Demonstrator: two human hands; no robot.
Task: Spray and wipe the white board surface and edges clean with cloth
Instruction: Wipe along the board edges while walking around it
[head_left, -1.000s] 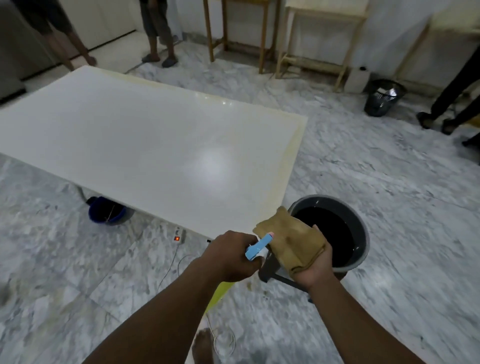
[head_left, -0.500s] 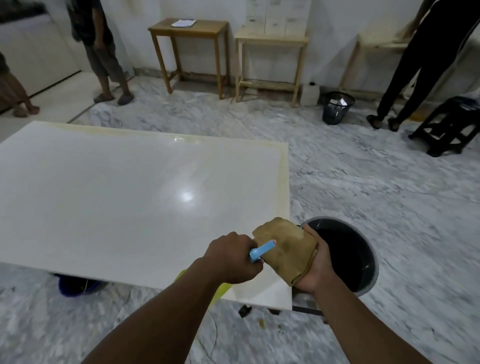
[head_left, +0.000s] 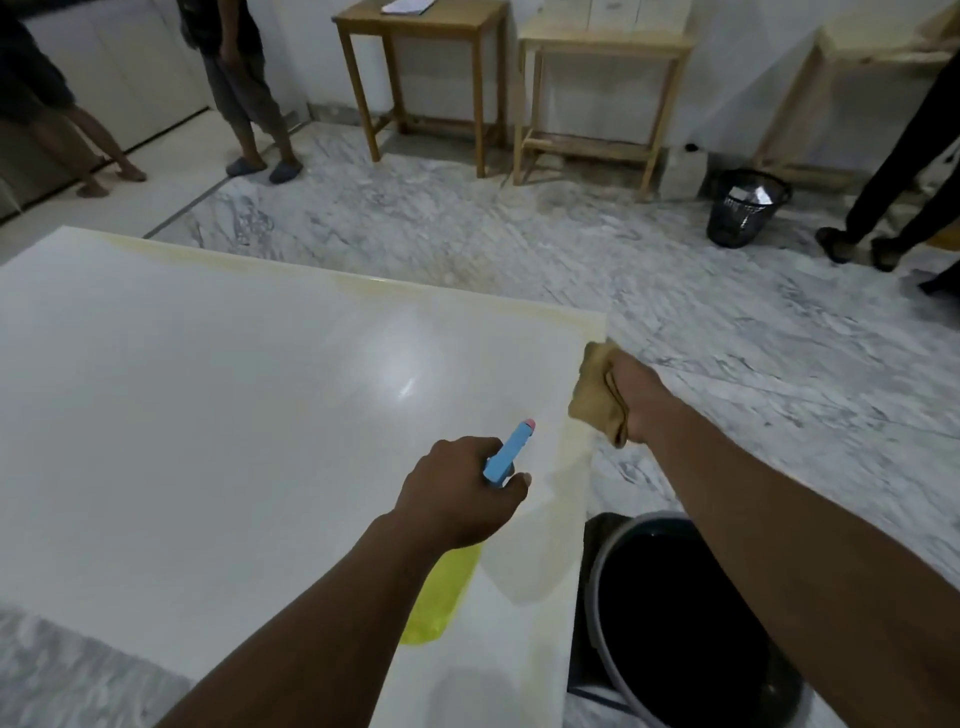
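Observation:
The large white board (head_left: 218, 415) lies flat in front of me, with yellowish staining along its far and right edges. My left hand (head_left: 457, 493) grips a spray bottle (head_left: 441, 597) with a yellow body and a blue nozzle, held over the board's right part and aimed away from me. My right hand (head_left: 636, 400) holds a folded tan cloth (head_left: 592, 395) against the board's right edge, near the far right corner.
A grey bucket (head_left: 602, 571) of dark water stands on a stool by the board's near right side. Wooden tables (head_left: 426, 31) line the far wall, beside a black waste basket (head_left: 745, 208). Several people stand around on the marble floor (head_left: 519, 234).
My right hand carried the cloth from beside the bucket out to the board's right edge. My left hand moved the spray bottle forward over the board. The view shifted closer to the board.

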